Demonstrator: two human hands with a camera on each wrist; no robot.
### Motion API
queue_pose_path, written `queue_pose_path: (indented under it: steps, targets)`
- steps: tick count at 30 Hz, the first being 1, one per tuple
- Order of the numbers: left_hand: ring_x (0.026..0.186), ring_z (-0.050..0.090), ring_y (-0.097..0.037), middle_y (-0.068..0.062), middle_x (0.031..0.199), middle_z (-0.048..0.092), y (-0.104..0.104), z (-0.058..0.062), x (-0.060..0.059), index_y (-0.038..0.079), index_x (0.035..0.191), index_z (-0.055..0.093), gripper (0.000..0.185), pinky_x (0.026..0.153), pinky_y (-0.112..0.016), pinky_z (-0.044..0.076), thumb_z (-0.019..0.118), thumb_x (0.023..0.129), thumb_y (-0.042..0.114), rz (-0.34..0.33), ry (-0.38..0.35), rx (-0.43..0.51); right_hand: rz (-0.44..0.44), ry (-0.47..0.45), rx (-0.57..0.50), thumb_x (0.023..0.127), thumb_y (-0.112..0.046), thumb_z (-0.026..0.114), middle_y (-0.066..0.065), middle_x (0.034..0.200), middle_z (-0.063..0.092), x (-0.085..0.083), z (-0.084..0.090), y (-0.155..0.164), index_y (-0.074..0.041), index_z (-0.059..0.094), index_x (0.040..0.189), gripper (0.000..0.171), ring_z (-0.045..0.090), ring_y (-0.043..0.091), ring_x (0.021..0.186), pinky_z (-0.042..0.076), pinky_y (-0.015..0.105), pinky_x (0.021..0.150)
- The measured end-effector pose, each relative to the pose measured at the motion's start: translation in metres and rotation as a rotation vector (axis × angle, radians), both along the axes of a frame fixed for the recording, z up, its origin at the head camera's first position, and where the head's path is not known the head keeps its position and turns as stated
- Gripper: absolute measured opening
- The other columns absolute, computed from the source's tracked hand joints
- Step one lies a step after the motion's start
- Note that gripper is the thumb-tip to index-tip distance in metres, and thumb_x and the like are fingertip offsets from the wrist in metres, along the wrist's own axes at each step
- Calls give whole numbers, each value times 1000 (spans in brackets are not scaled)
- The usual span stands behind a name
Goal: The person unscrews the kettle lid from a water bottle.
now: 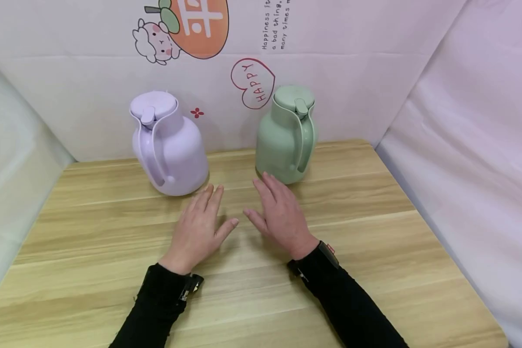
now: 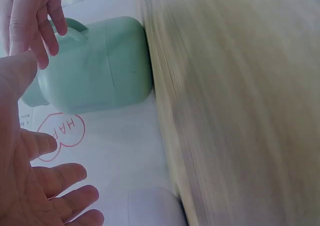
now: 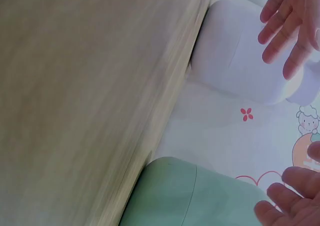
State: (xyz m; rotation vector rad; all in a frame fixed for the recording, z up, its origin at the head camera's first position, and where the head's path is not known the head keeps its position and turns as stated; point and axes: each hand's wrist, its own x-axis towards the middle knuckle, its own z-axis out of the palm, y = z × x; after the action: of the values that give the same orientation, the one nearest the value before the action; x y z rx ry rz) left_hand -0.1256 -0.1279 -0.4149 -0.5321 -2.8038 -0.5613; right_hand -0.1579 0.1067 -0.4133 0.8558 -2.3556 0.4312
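Two jugs with lids and handles stand upright at the back of the wooden table (image 1: 239, 299). The lilac jug (image 1: 184, 154) is on the left, the green jug (image 1: 276, 142) on the right, and both handles face the front. My left hand (image 1: 193, 237) is over the table just in front of the lilac jug, fingers extended and thumb spread to the right. In front of the green jug is my right hand (image 1: 282, 217), its fingers also extended, fingertips overlapping the jug's base in the head view. Neither hand holds anything.
A white printed cloth (image 1: 339, 87) hangs behind the jugs, with a red heart, a cartoon sheep and lettering. White cloth (image 1: 470, 159) also borders the right side, and another sheet (image 1: 17, 159) the left. Dark sleeves (image 1: 348, 295) cover both forearms.
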Motion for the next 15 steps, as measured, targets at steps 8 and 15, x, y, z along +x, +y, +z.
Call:
queue_pose_path:
  steps: [8, 15]
  targets:
    - [154, 31, -41, -28, 165, 33, 3, 2, 1, 2, 163, 29, 84, 125, -56, 26, 54, 105, 57, -7, -29, 70, 34, 85, -122, 111, -53, 40, 25, 144, 58, -3, 4, 4, 2, 53, 144, 66, 56, 36, 137, 47, 50, 112]
    - [155, 30, -41, -24, 167, 29, 5, 2, 2, 4, 164, 24, 84, 125, -57, 26, 49, 106, 58, -2, -82, 109, 28, 91, -203, 111, -53, 42, 23, 142, 61, -4, 10, 10, 2, 55, 141, 64, 58, 35, 134, 48, 50, 111]
